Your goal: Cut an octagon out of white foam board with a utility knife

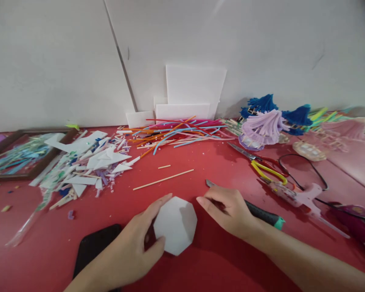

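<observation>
A white octagonal piece (175, 226) lies near the front middle of the red table. My left hand (142, 237) grips its left side, thumb on the lower edge and fingers along the upper left. To the right of the piece, and apart from it, my right hand (228, 207) has its fingers bent round the dark-handled cutter (263, 214), whose blade points up and left. Beyond my hands lie a long thin wooden stick (163, 179) and a short stick piece (164, 166).
White scraps (106, 158) are heaped at the left beside a brown frame (33, 172). A black phone (94, 247) lies under my left forearm. Coloured stems (182, 134) lie at the back; yellow-handled pliers (269, 172) and a glue gun (301, 198) sit at the right.
</observation>
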{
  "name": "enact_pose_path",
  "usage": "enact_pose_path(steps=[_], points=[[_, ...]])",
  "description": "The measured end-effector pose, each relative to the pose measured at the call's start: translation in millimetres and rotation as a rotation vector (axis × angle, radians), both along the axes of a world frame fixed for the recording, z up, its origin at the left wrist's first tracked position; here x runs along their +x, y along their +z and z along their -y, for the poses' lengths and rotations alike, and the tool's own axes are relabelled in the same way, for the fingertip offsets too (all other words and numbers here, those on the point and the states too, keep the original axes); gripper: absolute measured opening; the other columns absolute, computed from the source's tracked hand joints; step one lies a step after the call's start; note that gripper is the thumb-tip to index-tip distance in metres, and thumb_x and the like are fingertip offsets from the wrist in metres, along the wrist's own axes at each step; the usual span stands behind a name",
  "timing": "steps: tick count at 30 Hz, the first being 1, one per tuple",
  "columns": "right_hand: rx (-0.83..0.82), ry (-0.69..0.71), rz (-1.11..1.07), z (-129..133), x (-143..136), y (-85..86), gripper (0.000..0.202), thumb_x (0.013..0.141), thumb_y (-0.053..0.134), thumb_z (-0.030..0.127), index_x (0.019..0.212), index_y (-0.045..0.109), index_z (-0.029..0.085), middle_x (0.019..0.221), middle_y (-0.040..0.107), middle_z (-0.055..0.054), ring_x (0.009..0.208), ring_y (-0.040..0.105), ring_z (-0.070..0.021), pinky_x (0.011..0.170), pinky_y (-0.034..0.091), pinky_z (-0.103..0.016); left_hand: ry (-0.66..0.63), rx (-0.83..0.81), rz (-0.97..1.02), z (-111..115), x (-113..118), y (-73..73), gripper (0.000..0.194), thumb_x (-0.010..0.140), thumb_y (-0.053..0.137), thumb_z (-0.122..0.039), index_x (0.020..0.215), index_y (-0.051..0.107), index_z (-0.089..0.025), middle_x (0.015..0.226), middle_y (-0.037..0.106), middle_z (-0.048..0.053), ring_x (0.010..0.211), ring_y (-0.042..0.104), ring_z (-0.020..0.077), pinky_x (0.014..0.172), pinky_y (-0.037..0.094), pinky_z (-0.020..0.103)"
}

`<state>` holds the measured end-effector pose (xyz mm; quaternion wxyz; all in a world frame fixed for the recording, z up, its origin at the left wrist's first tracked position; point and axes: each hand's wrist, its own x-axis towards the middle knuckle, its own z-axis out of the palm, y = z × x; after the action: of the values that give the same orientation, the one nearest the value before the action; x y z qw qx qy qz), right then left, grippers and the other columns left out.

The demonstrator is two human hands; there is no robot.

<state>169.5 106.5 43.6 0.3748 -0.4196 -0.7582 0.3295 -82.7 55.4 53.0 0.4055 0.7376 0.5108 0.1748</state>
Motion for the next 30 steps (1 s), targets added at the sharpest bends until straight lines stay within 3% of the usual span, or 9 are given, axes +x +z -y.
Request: enact_pose_path(steps=[3, 5, 7, 10, 13, 17, 20, 24, 30], points=[[0.139, -0.12, 0.327, -0.2, 18.8, 5.5, 0.012, 0.09, 0.056, 0.027, 0.088, 0.063, 0.019, 0.084, 0.065, -0.007, 0.08, 0.061, -0.0212, 0.073, 0.048, -0.033, -0.058, 0.243, -0.275, 5.8, 6.2, 1.9, 0.074, 0.08, 0.047, -0.012, 0.148, 0.024, -0.031, 0.141, 0.05, 0.008, 0.124, 0.053, 0.0274, 0.099, 0.049, 0.047], [0.164, -0.187, 0.554, 1.8, 38.0, 5.3, 0.028, 0.087, 0.061, 0.031, 0.111, 0.061, 0.017, 0.106, 0.065, -0.013, 0.1, 0.06, -0.0298, 0.085, 0.048, -0.044, -0.066, 0.46, -0.414, 7.3, 12.1, 3.7, 0.07, 0.082, 0.045, -0.013, 0.148, 0.027, -0.025, 0.14, 0.049, 0.013, 0.12, 0.054, 0.0318, 0.093, 0.051, 0.051], [0.159, -0.229, 0.727, 5.5, 58.8, 2.1, 0.05, 0.083, 0.066, 0.035, 0.127, 0.055, 0.014, 0.115, 0.062, -0.017, 0.108, 0.057, -0.0366, 0.089, 0.047, -0.052, -0.084, 0.662, -0.506, 8.4, 18.3, 5.9, 0.061, 0.085, 0.045, -0.016, 0.145, 0.035, -0.018, 0.142, 0.046, 0.017, 0.12, 0.051, 0.0352, 0.092, 0.051, 0.053], [0.083, -0.159, 0.819, 12.2, 81.4, -3.8, 0.05, 0.088, 0.058, 0.029, 0.136, 0.05, 0.017, 0.11, 0.063, -0.016, 0.1, 0.063, -0.0341, 0.084, 0.05, -0.051, -0.195, 0.784, -0.567, 12.4, 29.6, 8.8, 0.052, 0.087, 0.05, -0.023, 0.139, 0.044, -0.014, 0.141, 0.049, 0.016, 0.123, 0.049, 0.0356, 0.092, 0.051, 0.049], [-0.045, -0.024, 0.749, 19.1, 83.2, -4.4, 0.048, 0.094, 0.043, 0.024, 0.141, 0.046, 0.021, 0.103, 0.067, -0.013, 0.088, 0.067, -0.0279, 0.079, 0.054, -0.047, -0.315, 0.755, -0.601, 17.4, 44.2, 9.3, 0.051, 0.088, 0.056, -0.032, 0.136, 0.047, -0.017, 0.139, 0.054, 0.012, 0.126, 0.048, 0.0364, 0.093, 0.05, 0.05], [-0.156, 0.058, 0.477, 28.8, 61.4, 6.2, 0.05, 0.09, 0.045, 0.022, 0.14, 0.049, 0.018, 0.122, 0.067, -0.012, 0.108, 0.065, -0.0237, 0.092, 0.052, -0.04, -0.399, 0.689, -0.6, 16.1, 60.1, 8.5, 0.047, 0.089, 0.058, -0.039, 0.13, 0.052, -0.017, 0.134, 0.057, 0.011, 0.123, 0.052, 0.0358, 0.098, 0.047, 0.054], [-0.238, 0.125, 0.377, 32.7, 44.0, 15.1, 0.054, 0.085, 0.047, 0.018, 0.139, 0.05, 0.016, 0.136, 0.06, -0.01, 0.122, 0.057, -0.0226, 0.103, 0.045, -0.039, -0.412, 0.646, -0.598, 10.2, 63.5, 9.2, 0.046, 0.088, 0.06, -0.039, 0.127, 0.055, -0.015, 0.13, 0.06, 0.012, 0.117, 0.055, 0.0358, 0.095, 0.05, 0.054], [-0.3, 0.182, 0.289, 29.9, 31.1, 19.0, 0.056, 0.082, 0.05, 0.016, 0.138, 0.052, 0.015, 0.138, 0.058, -0.009, 0.126, 0.055, -0.0224, 0.107, 0.042, -0.039, -0.447, 0.63, -0.615, 4.2, 59.5, 8.1, 0.041, 0.089, 0.055, -0.03, 0.127, 0.054, -0.014, 0.125, 0.062, 0.013, 0.113, 0.059, 0.0334, 0.089, 0.055, 0.051], [-0.348, 0.383, 0.108, 21.7, 20.5, 19.9, 0.067, 0.08, 0.047, 0.004, 0.143, 0.045, 0.027, 0.142, 0.054, 0.0, 0.127, 0.053, -0.0176, 0.109, 0.039, -0.033, -0.384, 0.728, -0.552, 5.3, 53.2, 1.3, 0.045, 0.09, 0.05, -0.033, 0.128, 0.054, -0.01, 0.124, 0.065, 0.013, 0.114, 0.06, 0.0329, 0.089, 0.057, 0.047]])
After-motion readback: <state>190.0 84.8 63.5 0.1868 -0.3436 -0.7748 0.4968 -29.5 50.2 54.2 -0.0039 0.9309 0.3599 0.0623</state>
